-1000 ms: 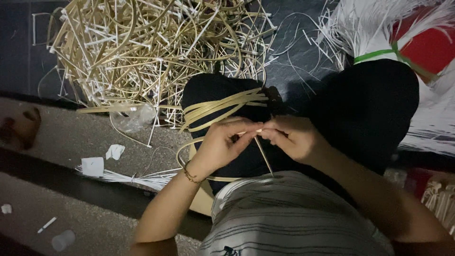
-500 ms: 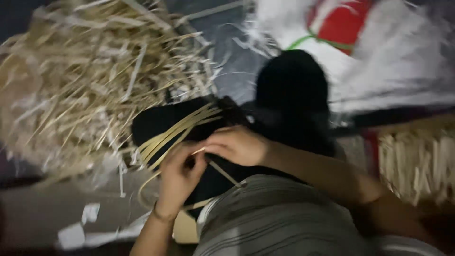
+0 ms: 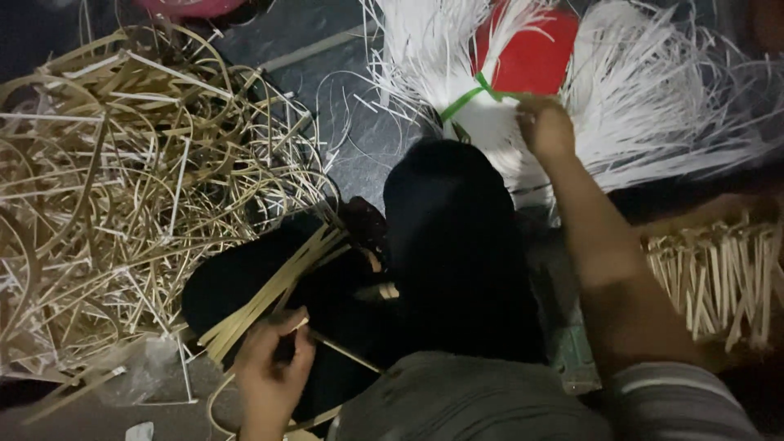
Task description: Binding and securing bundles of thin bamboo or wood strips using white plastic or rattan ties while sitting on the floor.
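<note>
Left hand [image 3: 273,367] low in the view, fingers curled narrow around a thin cane strip [image 3: 343,353], pinched close to the body, likely to keep the loose end from springing away. Just above it, a flat band of tan strips [image 3: 273,286] draped across the black-clad knee [image 3: 245,282], laid there probably as a working rest, with the strands kept side by side. Right hand [image 3: 543,126] stretched far out to the white strip bundle [image 3: 653,122], fingers bent down onto the strands beside the green tie [image 3: 469,96]; cannot tell whether actually gripping a strand or merely touching, since the fingertips are hidden among the white fibres. Bundle bound at its middle by that tie, fanned out at both ends, lying over something red [image 3: 535,53] beneath. Other knee [image 3: 457,245] raised between the two hands, dark trousers, striped shirt [image 3: 686,400] at the bottom edge. To the left, a large tangled heap of tan cane offcuts [image 3: 122,188], loose and unsorted, spilling toward the knee. To the right, a row of short pale sticks [image 3: 723,278] set closely side by side. Dark floor [image 3: 343,122] underneath, scattered with stray strands; dim lighting, low seated position on the ground, no table visible.
</note>
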